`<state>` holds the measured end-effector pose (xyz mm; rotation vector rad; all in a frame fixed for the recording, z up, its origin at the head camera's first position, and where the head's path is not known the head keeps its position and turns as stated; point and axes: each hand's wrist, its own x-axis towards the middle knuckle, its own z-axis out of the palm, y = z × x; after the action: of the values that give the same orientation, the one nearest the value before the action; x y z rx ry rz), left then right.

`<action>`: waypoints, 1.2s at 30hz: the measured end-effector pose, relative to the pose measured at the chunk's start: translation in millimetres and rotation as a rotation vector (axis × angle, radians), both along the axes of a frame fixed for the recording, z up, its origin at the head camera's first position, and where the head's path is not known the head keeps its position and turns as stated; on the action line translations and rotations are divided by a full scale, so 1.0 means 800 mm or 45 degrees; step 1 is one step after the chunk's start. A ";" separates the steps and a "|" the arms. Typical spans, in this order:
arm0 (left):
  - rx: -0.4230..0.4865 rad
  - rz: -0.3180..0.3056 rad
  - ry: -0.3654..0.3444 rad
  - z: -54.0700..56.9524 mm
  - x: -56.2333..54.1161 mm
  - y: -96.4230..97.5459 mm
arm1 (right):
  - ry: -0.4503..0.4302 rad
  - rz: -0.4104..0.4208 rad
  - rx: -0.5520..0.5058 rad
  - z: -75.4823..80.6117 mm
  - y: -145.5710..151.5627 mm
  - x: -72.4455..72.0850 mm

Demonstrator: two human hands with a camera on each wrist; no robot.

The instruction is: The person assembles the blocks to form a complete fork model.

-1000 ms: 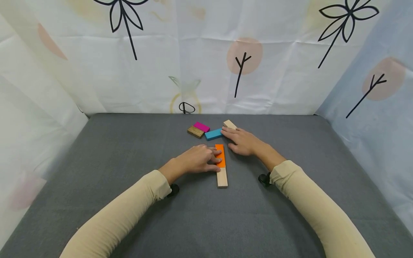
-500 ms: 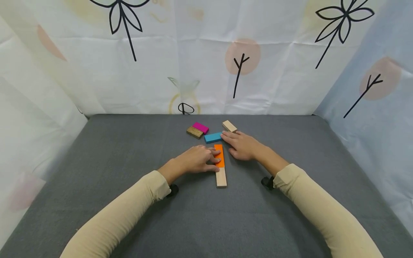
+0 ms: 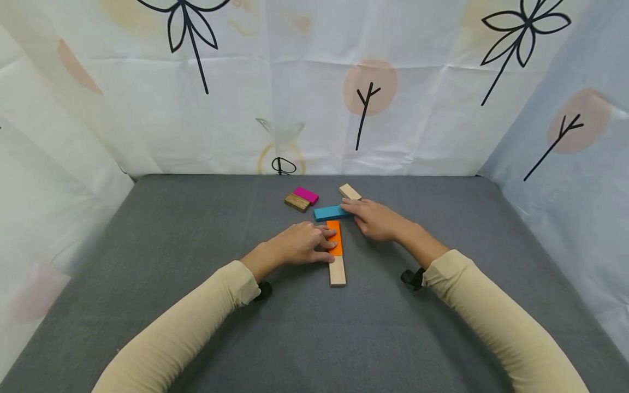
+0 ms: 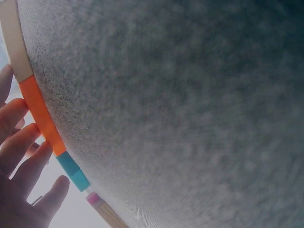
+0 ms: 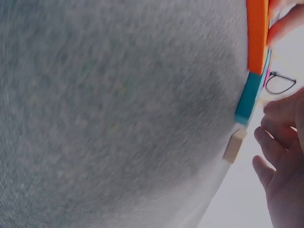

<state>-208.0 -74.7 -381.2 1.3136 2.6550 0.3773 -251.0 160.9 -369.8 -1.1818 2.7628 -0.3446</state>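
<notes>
My left hand [image 3: 304, 243] rests its fingertips on the flat orange block [image 3: 334, 240], its fingers spread and fairly straight. A pale wooden block [image 3: 337, 272] lies end to end with the orange one, nearer to me. Across the orange block's far end lies a blue block [image 3: 329, 213]; whether the two touch I cannot tell. Fingers of my right hand [image 3: 375, 219] lie extended over the blue block's right end and hide it. In the left wrist view, the left fingers [image 4: 29, 166] line the orange block's side.
Beyond the right hand lies another pale wooden block [image 3: 350, 191]. A magenta block [image 3: 306, 195] and a brown block [image 3: 297, 202] lie side by side at the back, left of the blue one. Grey cloth [image 3: 221, 213] covers the table, with printed curtains [image 3: 314, 87] behind.
The blue block has slid toward me and slightly right, closer to the orange block's far end, with my right hand moving along. My left hand has stayed on the orange block.
</notes>
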 end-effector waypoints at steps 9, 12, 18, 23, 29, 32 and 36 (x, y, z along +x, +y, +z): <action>-0.012 0.000 -0.006 0.000 0.000 0.001 | -0.070 0.013 0.005 -0.005 0.006 -0.004; -0.011 0.005 0.002 0.000 0.000 0.001 | -0.106 -0.007 -0.015 -0.005 0.006 -0.001; -0.011 0.012 0.004 -0.001 0.001 0.001 | -0.185 -0.019 -0.024 0.000 0.005 0.006; -0.013 0.012 -0.005 0.000 0.001 0.002 | -0.213 -0.020 -0.018 0.001 0.005 0.010; -0.017 0.014 -0.015 -0.001 0.001 0.001 | -0.215 -0.034 -0.013 -0.001 0.003 0.014; -0.016 0.016 -0.017 -0.002 0.002 0.001 | -0.217 -0.048 0.004 0.000 0.000 0.018; -0.001 0.003 -0.025 -0.003 0.002 0.000 | -0.227 -0.077 0.028 0.003 -0.001 0.023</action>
<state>-206.3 -74.5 -383.7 1.2997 2.6408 0.3876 -232.5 160.3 -367.4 -1.0112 2.6445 -0.4033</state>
